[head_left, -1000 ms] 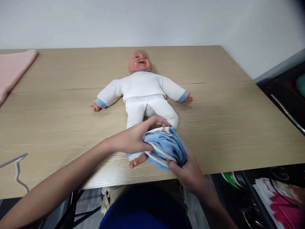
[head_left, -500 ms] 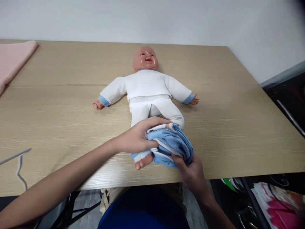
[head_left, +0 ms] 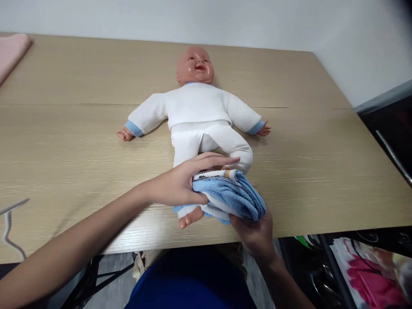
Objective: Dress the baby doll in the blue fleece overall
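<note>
A blue and white folded cloth [head_left: 230, 193], thick and soft like terry, is held between both my hands over the doll's lower legs. My left hand [head_left: 189, 180] grips its left side, thumb in front and fingers stretched along the back. From below, my right hand [head_left: 254, 234] holds the right end, where the fold curves; most of its fingers are hidden behind the cloth. The baby doll [head_left: 201, 105] lies on its back with arms spread, dressed in a white top and trousers with blue cuffs. One bare foot [head_left: 191, 217] shows under the cloth; the other is hidden.
The doll lies on a wooden table [head_left: 322, 171] against a pale wall. A pink cloth [head_left: 13, 53] rests at the far left corner, and a white hanger [head_left: 11, 223] at the near left. Below the right edge, an open drawer holds a bright pink item [head_left: 375, 279].
My hands have turned the folded cloth slightly, and its rounded fold now faces me more. My left fingers reach farther along its back edge. The view has shifted a little.
</note>
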{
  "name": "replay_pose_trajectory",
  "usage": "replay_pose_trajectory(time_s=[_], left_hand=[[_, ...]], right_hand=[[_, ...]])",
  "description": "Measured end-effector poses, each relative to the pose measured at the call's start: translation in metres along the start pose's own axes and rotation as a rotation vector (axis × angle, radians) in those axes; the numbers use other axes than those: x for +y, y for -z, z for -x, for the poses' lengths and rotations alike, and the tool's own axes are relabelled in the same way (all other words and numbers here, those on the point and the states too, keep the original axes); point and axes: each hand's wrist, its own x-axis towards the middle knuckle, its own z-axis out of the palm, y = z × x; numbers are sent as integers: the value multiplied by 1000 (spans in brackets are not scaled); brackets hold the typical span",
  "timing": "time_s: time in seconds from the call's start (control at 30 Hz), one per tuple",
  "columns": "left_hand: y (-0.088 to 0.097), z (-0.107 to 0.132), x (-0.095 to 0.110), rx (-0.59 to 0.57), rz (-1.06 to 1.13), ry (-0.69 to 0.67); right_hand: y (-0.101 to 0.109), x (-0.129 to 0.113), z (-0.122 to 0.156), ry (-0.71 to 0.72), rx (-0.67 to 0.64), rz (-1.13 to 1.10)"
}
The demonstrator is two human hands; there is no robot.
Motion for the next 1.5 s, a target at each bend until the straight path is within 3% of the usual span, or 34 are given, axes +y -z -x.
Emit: replay_pose_trajectory(time_s=[0.17,0.33,0.53,0.7,0.93,1.03,1.2,1.3,1.5], left_hand=[[-3,3,3,-28,72,97],[-1,6,0,-41,141,144],[1,8,3,-33,143,181],[3,8,6,-25,111,191],[1,13,1,-25,186,285],[-1,13,-1,-14,147,290],[0,5,5,57,-63,68],[0,5,6,47,-22,115],[-1,8,0,178,-33,175]], right_hand=[[-4,-7,1,31,1,-64],[0,-7,2,139,-38,77],[2,-6,3,61,-100,87],[-1,-6,1,68,-11,78],[-4,-2,-6,-58,140,22],[-5,1,-7,-84,100,-44],[-1,11,-9,-183,95,-106],[2,15,-13,-198,64,-132],[16,12,-28,-204,-125,-140]])
